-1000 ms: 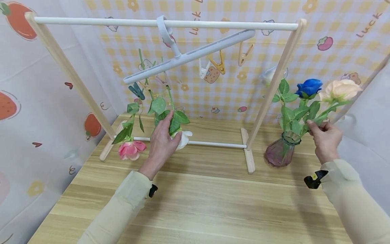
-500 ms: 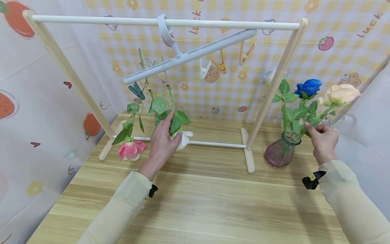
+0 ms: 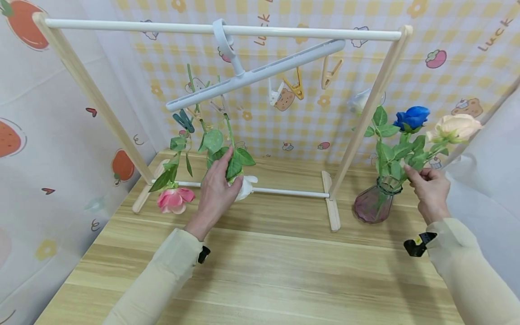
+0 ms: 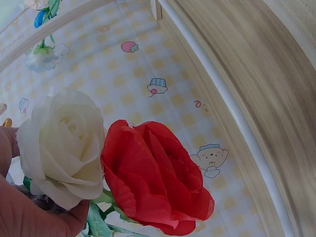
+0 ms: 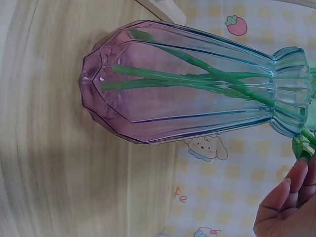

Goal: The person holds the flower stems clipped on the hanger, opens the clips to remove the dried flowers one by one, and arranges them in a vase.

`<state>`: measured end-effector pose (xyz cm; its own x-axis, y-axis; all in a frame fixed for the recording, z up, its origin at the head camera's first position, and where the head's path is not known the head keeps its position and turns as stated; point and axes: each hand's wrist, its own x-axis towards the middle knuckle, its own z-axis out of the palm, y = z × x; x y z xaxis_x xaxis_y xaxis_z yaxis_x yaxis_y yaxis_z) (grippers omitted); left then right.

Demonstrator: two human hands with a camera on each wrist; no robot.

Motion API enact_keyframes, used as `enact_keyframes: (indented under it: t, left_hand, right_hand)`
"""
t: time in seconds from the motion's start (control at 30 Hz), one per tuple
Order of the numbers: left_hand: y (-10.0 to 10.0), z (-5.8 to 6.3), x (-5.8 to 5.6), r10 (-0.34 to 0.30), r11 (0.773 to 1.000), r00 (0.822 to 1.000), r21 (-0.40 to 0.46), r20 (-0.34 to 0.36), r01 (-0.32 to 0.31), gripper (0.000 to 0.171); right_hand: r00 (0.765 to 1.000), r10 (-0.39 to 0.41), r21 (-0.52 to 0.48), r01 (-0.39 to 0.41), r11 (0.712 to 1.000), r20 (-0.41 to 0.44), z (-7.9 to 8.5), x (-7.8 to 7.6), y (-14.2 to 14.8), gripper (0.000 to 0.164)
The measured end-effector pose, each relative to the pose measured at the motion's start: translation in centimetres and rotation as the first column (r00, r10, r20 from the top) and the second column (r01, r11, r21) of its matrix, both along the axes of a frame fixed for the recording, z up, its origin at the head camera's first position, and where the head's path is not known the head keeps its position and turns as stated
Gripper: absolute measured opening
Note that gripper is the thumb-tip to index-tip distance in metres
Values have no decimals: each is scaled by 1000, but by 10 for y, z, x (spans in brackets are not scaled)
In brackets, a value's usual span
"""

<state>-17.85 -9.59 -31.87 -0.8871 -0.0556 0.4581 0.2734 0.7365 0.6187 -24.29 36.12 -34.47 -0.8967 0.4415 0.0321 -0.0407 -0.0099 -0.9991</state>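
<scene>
Vase (image 5: 173,109): faceted glass, pink base, blue neck; stands on wooden table (image 5: 49,148).
Stems (image 5: 153,74): green, crossed inside vase.
Right hand (image 5: 291,210): pinches leafy stem (image 5: 301,147), right of vase mouth.
Checkered cloth (image 5: 247,197): far side.

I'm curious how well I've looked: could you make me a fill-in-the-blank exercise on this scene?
1. The pink flower hangs with its bloom facing ____.
2. In the head view, the hanger tilts up toward the ____.
3. Above the vase, the peach rose has a ____ neighbour.
4. In the left wrist view, the white rose overlaps a ____ one.

Missing words: down; right; blue; red.
</scene>
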Motion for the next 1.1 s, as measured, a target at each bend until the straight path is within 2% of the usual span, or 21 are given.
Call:
enact_keyframes:
  t: [0.17,0.3,0.4,0.53,0.63,0.7,0.83,0.93,1.03,1.1]
  left_hand:
    - [-1,0,1,-4,1000,1000,2,-3,4,67]
    - [-1,-1,2,-9,1000,1000,3,-1,9,68]
    - [-1,-1,2,-7,1000,1000,-3,-3,7,67]
    - [-1,0,2,-3,1000,1000,-11,-13,3,67]
    - [-1,1,2,-6,1000,1000,-6,-14,6,66]
    - [-1,1,2,-10,1000,1000,1,-12,10,66]
    - [-2,1,4,-14,1000,1000,11,-9,14,65]
    - [-2,2,5,-14,1000,1000,21,-10,14,64]
    - [-1,2,6,-15,999,1000,34,-8,15,63]
    - [-1,3,6,-14,999,1000,45,-8,15,62]
  right_hand:
    - [1000,-12,-2,12,1000,-17,-4,6,-2,15]
    - [996,-68,-89,62,994,-65,-7,16,-6,19]
    - [984,-126,-132,109,985,-129,-8,25,-14,18]
    - [964,-125,-70,112,991,-233,-5,35,-31,12]
    - [945,-62,38,78,996,-320,-1,38,-49,11]
    - [933,-1,137,54,989,-359,3,40,-62,12]
    - [924,125,347,9,938,-362,13,42,-89,9]
    - [909,228,447,-53,893,-348,22,43,-109,2]
    - [873,329,542,-92,835,-359,32,42,-130,5]
    - [836,395,604,-100,791,-380,39,40,-143,7]
